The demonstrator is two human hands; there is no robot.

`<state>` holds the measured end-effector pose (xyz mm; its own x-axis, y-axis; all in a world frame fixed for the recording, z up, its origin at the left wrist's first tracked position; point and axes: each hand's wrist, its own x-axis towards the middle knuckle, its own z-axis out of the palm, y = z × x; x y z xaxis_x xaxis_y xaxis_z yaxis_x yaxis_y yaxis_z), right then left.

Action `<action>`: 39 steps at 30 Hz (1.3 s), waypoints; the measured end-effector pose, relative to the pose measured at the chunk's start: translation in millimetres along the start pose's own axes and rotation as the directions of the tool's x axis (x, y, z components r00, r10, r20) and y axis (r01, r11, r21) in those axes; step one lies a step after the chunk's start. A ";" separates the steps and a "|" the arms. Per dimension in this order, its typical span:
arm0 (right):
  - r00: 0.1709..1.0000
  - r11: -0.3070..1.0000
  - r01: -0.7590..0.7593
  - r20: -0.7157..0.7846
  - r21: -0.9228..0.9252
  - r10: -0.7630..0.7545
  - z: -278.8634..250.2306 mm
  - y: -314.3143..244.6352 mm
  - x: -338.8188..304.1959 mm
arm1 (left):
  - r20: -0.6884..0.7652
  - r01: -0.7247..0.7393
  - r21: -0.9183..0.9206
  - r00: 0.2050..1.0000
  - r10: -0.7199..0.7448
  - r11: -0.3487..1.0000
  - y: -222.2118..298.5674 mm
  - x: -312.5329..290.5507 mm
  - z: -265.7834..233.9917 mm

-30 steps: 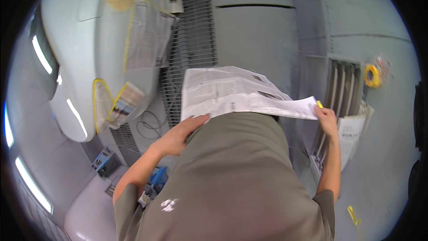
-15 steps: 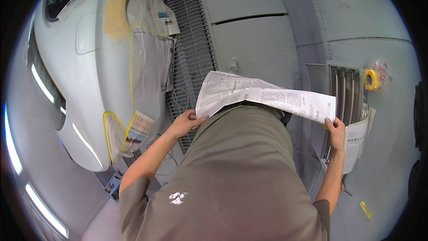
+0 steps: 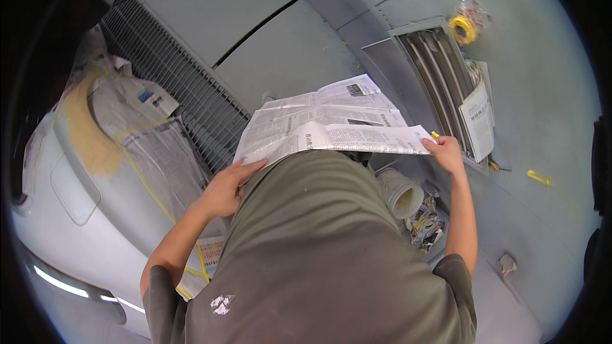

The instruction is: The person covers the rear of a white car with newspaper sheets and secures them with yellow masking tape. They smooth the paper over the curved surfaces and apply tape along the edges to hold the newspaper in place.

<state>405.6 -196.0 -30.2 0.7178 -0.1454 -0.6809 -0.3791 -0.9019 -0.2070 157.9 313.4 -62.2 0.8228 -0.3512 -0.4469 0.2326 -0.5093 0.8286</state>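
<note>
A printed newspaper sheet [image 3: 331, 118] is spread in front of my waist, creased and partly folded. My left hand [image 3: 224, 190] holds its near left corner, with the fingertips along the edge and the thumb hidden. At the right corner, my right hand [image 3: 446, 153] pinches the paper between thumb and fingers. A small yellow bit [image 3: 435, 134] shows just beside the right fingers; I cannot tell whether it is tape on the sheet. To my left stands a pale car body [image 3: 41, 232] with a tan patch [image 3: 92, 137] over the wheel arch, masked with newspaper [image 3: 162, 159] and yellow tape.
A floor grating [image 3: 172, 57] runs beside the car. On the right wall is a slatted vent [image 3: 437, 83] with folded newspapers [image 3: 478, 118] tucked in it. A yellow tape roll [image 3: 462, 29] is above. A white bucket [image 3: 401, 194] and crumpled paper [image 3: 426, 224] lie low right.
My view and body have turned to the right, so the car sits lower left and the bucket shows. The newspaper has opened out wider, still held in both hands.
</note>
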 end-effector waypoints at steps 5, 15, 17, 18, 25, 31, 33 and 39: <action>0.640 0.640 0.401 -0.299 -0.656 -0.708 30.3 -56.5 -52.6 | -0.094 -0.180 0.221 0.974 0.205 0.959 -2.5 28.0 -26.4; -0.033 -0.060 0.929 0.080 -0.364 -0.996 149.7 -207.1 -8.7 | -0.073 -0.110 0.717 0.970 0.230 0.689 42.7 55.4 -97.2; 0.011 -0.038 0.924 0.126 -0.381 -0.992 145.1 -217.1 -7.5 | -0.140 -0.087 0.809 0.932 0.335 0.581 62.3 62.0 -102.1; 0.034 -0.018 0.928 0.132 -0.371 -0.991 139.5 -223.4 -6.8 | -0.188 -0.093 0.854 0.862 0.470 0.512 72.9 70.4 -96.7; -0.196 -0.178 0.925 -0.018 -0.336 -0.981 77.1 -238.7 1.7 | -0.113 -0.071 0.864 0.937 0.330 0.498 145.9 139.0 -74.1; -0.226 -0.159 0.937 -0.192 -0.310 -0.955 -15.1 -187.8 26.0 | -0.111 -0.137 0.867 0.883 0.455 0.479 229.7 158.2 -128.3; -0.121 -0.042 0.938 -0.212 -0.344 -0.970 -63.6 -157.1 36.6 | -0.183 -0.116 0.862 0.836 0.517 0.493 264.5 162.9 -151.2; 0.209 0.272 0.953 -0.360 -0.133 -0.909 -197.5 -47.7 6.0 | -0.159 -0.156 0.914 0.711 0.685 0.374 365.2 175.4 -225.1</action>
<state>543.3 -234.2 114.3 0.7052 0.6432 0.2984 0.6586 -0.4383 -0.6117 503.8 242.7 238.0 0.8269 -0.4735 0.3033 -0.5152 -0.8541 0.0712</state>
